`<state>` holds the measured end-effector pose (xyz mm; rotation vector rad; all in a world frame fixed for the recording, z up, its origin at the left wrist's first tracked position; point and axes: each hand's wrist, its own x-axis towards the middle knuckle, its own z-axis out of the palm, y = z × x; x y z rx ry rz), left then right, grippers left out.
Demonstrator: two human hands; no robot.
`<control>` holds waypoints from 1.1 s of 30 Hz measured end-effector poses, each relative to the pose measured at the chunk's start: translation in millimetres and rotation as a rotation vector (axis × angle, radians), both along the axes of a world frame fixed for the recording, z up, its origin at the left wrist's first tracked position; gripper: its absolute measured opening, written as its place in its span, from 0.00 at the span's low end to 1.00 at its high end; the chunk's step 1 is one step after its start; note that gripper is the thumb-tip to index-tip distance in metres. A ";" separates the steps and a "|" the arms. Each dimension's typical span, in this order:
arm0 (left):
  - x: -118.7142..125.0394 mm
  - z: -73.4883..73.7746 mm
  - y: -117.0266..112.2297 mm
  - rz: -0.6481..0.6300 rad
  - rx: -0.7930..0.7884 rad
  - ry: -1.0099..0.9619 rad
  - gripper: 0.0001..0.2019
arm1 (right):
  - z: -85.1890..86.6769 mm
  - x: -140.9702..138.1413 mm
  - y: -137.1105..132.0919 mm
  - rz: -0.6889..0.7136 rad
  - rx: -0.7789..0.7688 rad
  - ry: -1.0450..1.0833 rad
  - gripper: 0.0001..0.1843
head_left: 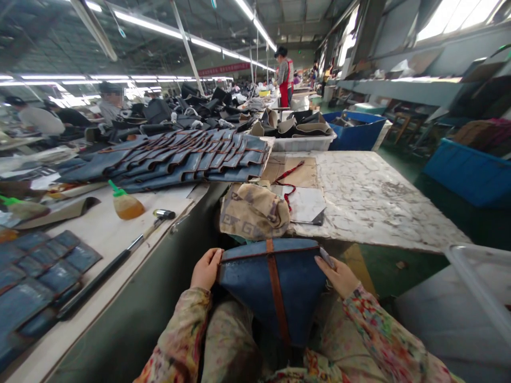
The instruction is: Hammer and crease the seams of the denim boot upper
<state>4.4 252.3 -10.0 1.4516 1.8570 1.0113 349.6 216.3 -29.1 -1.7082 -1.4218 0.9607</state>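
A blue denim bag piece with a brown leather strap down its middle rests on my lap. My left hand grips its left upper edge, fingers curled round the rim. My right hand holds the right upper corner and also pinches a small grey tool I cannot make out. Both sleeves are floral. A tan printed fabric bag lies just beyond the piece on the table edge.
Rows of blue denim pieces cover the left workbench, with a glue bottle and a hammer. A stained table stands ahead, blue bins right, a white tray near right. Other people work far back.
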 end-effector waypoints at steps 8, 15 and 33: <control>85.5 50.3 -29.0 -0.385 0.573 0.437 0.13 | -21.9 24.7 -41.0 0.106 0.434 -0.417 0.20; 168.2 23.6 -39.8 -0.686 0.555 0.647 0.18 | -27.6 27.9 -50.5 0.217 0.422 -0.541 0.21; 183.2 17.8 -39.9 -0.554 0.532 0.758 0.12 | -4.3 22.5 10.0 0.018 0.180 -0.076 0.25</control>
